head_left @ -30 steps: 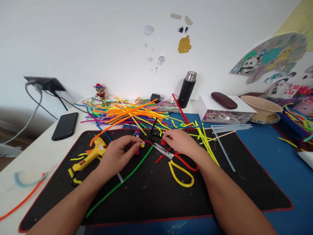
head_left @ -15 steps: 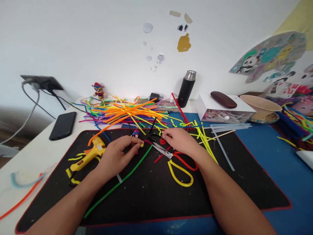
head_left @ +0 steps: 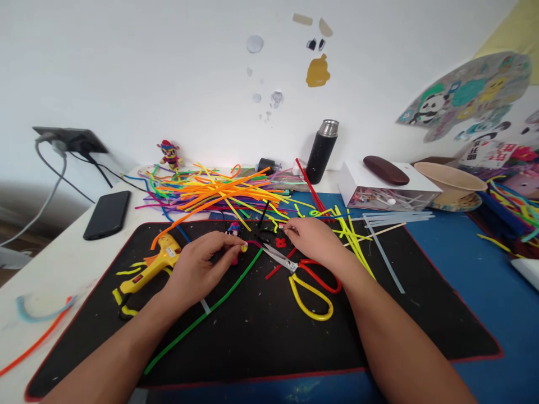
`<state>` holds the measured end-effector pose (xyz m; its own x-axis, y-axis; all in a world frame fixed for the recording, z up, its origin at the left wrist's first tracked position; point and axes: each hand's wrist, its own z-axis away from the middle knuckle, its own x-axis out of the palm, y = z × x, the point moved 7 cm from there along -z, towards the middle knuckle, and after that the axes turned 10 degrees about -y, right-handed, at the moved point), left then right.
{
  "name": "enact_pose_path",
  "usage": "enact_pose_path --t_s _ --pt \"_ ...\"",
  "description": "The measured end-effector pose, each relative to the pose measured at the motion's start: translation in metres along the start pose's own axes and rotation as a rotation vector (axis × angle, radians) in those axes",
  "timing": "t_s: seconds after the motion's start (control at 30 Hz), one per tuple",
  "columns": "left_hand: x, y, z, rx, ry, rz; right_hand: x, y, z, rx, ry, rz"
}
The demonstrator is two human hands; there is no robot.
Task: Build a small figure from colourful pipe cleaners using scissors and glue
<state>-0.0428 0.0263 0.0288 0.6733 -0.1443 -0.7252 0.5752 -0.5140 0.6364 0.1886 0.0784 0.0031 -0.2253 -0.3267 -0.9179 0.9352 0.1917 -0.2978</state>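
My left hand [head_left: 206,261] is closed in a pinch on a small yellow piece [head_left: 245,247] with a pale top. Just behind its fingers stands a little pink, blue and white figure [head_left: 234,229], partly hidden. My right hand [head_left: 311,238] has its fingertips pressed together above the mat, and what they hold, if anything, is too small to make out. Beneath those fingers lies a red flower-shaped piece [head_left: 280,242]. Scissors [head_left: 289,266] with one red and one yellow handle lie between my hands, blades slightly apart. A green pipe cleaner [head_left: 227,294] runs past my left hand.
A yellow glue gun [head_left: 154,268] lies on the black mat [head_left: 261,342] at the left. Behind is a heap of coloured pipe cleaners [head_left: 219,191]. Clear glue sticks [head_left: 384,255] lie right. A phone [head_left: 108,215], a thermos [head_left: 322,151] and a white box [head_left: 351,179] stand around.
My right hand has shifted slightly to the right and up, so the red flower-shaped piece shows more. My left hand keeps its pinch on the yellow piece, turned a little.
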Motion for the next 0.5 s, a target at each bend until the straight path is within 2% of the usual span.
enact_pose_path --t_s 0.5 --pt "0.0010 0.0004 -0.0012 -0.014 -0.013 -0.010 0.0006 -0.0032 0.0020 0.005 -0.016 0.032"
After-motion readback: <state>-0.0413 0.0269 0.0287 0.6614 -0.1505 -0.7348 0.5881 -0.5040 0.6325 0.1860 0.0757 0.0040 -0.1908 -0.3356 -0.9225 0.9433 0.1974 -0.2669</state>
